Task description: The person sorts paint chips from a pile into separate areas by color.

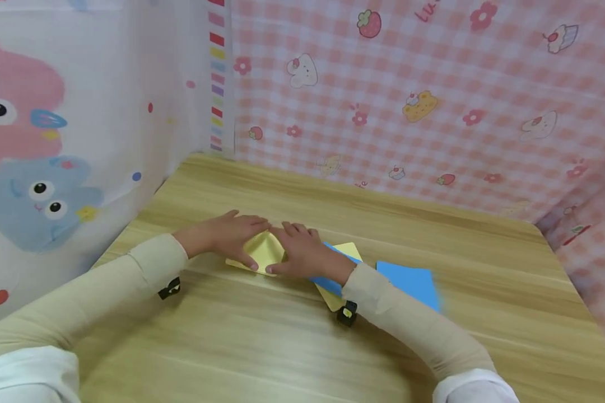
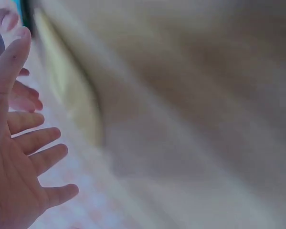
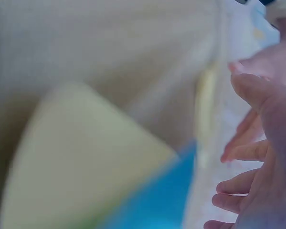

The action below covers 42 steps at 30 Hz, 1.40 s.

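Both hands meet over a yellow sheet of paper (image 1: 264, 252) that shows between the thumbs and fingers in the head view. My left hand (image 1: 227, 235) is at its left side, and my right hand (image 1: 302, 252) at its right. In the left wrist view the left fingers are spread, with the blurred yellow paper (image 2: 71, 90) beyond them. The right fingers (image 3: 243, 183) look extended in the right wrist view. Neither hand is curled round the paper. Whether the fingertips touch it is hard to tell. Hands cover part of its edges.
Beneath the right wrist lie a blue sheet (image 1: 327, 284) and a yellow sheet (image 1: 352, 249), overlapping. Another blue sheet (image 1: 408, 281) lies further right, partly behind the forearm. Patterned cloths (image 1: 383, 84) enclose the wooden table (image 1: 242, 341) at the back and sides.
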Each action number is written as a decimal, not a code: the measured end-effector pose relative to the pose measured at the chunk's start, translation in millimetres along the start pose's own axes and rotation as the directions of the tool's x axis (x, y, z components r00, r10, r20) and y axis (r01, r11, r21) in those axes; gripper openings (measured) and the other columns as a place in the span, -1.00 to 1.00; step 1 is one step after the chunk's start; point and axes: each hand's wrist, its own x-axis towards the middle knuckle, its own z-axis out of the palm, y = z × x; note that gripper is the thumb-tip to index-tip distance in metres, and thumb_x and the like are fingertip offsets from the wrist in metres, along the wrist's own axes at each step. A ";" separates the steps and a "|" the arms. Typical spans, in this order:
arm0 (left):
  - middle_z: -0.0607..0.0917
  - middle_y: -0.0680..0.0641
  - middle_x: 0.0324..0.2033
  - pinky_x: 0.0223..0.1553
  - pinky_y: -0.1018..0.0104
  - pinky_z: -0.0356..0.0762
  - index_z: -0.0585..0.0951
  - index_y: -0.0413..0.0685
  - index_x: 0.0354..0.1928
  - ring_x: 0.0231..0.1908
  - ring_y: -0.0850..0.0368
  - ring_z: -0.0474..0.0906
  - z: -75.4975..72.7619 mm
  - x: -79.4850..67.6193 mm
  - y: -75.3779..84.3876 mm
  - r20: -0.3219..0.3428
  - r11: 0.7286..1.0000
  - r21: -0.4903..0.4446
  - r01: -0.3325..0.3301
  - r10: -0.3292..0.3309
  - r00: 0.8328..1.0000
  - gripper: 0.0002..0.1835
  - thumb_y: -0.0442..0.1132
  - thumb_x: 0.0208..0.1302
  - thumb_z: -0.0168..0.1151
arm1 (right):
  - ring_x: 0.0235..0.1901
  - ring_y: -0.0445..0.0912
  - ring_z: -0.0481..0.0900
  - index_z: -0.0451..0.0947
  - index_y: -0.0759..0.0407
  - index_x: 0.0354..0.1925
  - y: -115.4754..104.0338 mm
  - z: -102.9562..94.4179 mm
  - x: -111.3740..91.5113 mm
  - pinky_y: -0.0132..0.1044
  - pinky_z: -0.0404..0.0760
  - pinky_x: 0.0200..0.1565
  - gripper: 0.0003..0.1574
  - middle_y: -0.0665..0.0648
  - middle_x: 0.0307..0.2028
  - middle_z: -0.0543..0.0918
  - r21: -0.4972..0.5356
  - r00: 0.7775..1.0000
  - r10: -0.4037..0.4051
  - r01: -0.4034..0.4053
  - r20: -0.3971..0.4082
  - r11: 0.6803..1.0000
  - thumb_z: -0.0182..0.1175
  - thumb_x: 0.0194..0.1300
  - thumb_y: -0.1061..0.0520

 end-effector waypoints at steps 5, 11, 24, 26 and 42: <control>0.23 -0.26 0.51 0.38 -0.43 0.01 0.15 -0.26 0.55 0.50 -0.17 0.14 -18.4 4.7 21.0 -0.047 0.997 0.043 -0.060 0.062 0.997 0.13 0.34 0.19 0.35 | 0.52 0.24 0.02 0.11 0.07 0.57 15.0 -27.5 -21.2 0.36 0.06 0.36 0.03 0.29 0.55 0.11 0.007 0.999 0.045 -0.045 -0.029 0.999 0.20 0.38 -0.35; 0.23 -0.24 0.51 0.38 -0.38 0.09 0.16 -0.23 0.55 0.50 -0.13 0.14 -15.5 23.8 49.4 -0.001 0.988 0.098 -0.116 0.116 0.993 0.13 0.37 0.18 0.34 | 0.51 0.27 0.02 0.07 0.13 0.58 42.9 -25.7 -60.6 0.39 0.03 0.36 0.12 0.33 0.54 0.10 -0.019 0.996 0.071 -0.070 0.049 0.997 0.27 0.33 -0.33; 0.40 -0.27 0.38 0.34 -0.12 0.30 0.21 -0.23 0.52 0.35 -0.25 0.31 14.3 39.5 59.7 0.022 0.988 0.016 -0.151 0.151 0.988 0.07 0.22 0.15 0.45 | 0.43 0.20 0.18 0.08 0.11 0.56 48.2 15.0 -76.5 0.32 0.18 0.32 0.19 0.25 0.45 0.27 0.039 1.000 0.004 -0.004 -0.017 0.999 0.36 0.22 -0.35; 0.42 -0.28 0.35 0.32 -0.09 0.33 0.23 -0.23 0.52 0.31 -0.25 0.33 11.2 36.9 60.1 -0.001 0.989 0.018 -0.149 0.149 0.989 0.06 0.23 0.15 0.45 | 0.42 0.21 0.18 0.08 0.10 0.56 49.8 9.9 -76.2 0.35 0.19 0.30 0.18 0.25 0.45 0.27 0.086 1.000 -0.007 0.009 -0.027 0.996 0.39 0.22 -0.30; 0.47 -0.17 0.33 0.19 -0.01 0.45 0.24 -0.06 0.55 0.23 -0.09 0.41 5.0 116.1 144.2 -0.051 0.969 0.238 -0.064 0.078 0.996 0.08 0.52 0.20 0.15 | 0.39 0.35 0.12 0.17 0.17 0.51 125.0 -24.1 -150.3 0.47 0.08 0.25 0.15 0.26 0.45 0.29 0.131 0.997 0.068 -0.063 -0.037 0.989 0.54 0.11 -0.03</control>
